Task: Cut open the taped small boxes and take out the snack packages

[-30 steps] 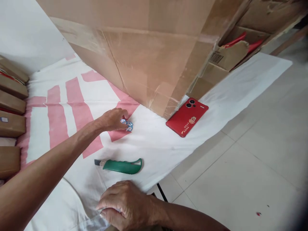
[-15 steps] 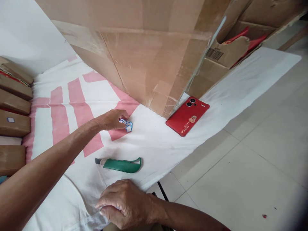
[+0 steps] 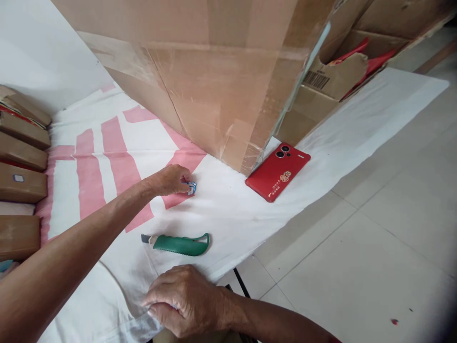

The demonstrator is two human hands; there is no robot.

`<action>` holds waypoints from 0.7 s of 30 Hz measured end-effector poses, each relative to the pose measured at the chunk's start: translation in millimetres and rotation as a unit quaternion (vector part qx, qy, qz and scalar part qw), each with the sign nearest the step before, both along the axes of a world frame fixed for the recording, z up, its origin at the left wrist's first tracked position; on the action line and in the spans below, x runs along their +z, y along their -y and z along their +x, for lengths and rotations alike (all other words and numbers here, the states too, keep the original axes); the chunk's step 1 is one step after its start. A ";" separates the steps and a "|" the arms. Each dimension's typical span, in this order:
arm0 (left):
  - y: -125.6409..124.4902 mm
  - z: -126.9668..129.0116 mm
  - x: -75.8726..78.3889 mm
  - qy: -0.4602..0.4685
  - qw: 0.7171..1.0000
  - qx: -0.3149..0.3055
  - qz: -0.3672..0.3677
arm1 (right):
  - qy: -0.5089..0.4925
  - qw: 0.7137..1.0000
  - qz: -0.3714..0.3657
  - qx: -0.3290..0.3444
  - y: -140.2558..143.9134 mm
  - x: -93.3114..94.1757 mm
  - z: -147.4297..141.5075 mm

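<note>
My left hand (image 3: 170, 180) reaches out over a white sheet with pink stripes (image 3: 114, 162) and pinches a small blue-and-white item (image 3: 192, 186) that lies on the sheet. My right hand (image 3: 183, 299) rests near the bottom edge, its fingers curled on a piece of clear plastic (image 3: 139, 326) against the sheet. A green utility knife (image 3: 178, 244) lies between the two hands, blade end pointing left.
A large taped cardboard box (image 3: 214, 76) stands behind the sheet. A red phone (image 3: 277, 172) lies face down by its corner. Brown boxes (image 3: 21, 171) are stacked at the left edge. Grey floor tiles (image 3: 374, 247) spread to the right.
My left hand's fingers have closed more over the small blue-and-white item, hiding most of it. The view shifted slightly. My right hand stays put.
</note>
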State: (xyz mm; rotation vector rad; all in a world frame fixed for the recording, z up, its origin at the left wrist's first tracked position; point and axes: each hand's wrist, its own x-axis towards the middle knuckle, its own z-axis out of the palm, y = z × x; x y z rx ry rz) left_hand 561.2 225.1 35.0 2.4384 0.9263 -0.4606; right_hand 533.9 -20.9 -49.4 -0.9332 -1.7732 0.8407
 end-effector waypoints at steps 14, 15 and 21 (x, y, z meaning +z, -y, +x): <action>2.1 -42.3 29.8 0.097 0.957 0.117 -0.246 | -0.033 0.999 0.019 -0.029 -0.7 -2.8 1.5; 3.8 -53.4 34.0 0.111 0.950 0.126 -0.264 | -0.039 0.999 0.018 -0.032 -0.9 -1.5 2.6; 37.3 -148.0 65.4 0.156 0.902 0.227 -0.333 | -0.063 0.997 -0.005 -0.033 -4.1 9.7 9.2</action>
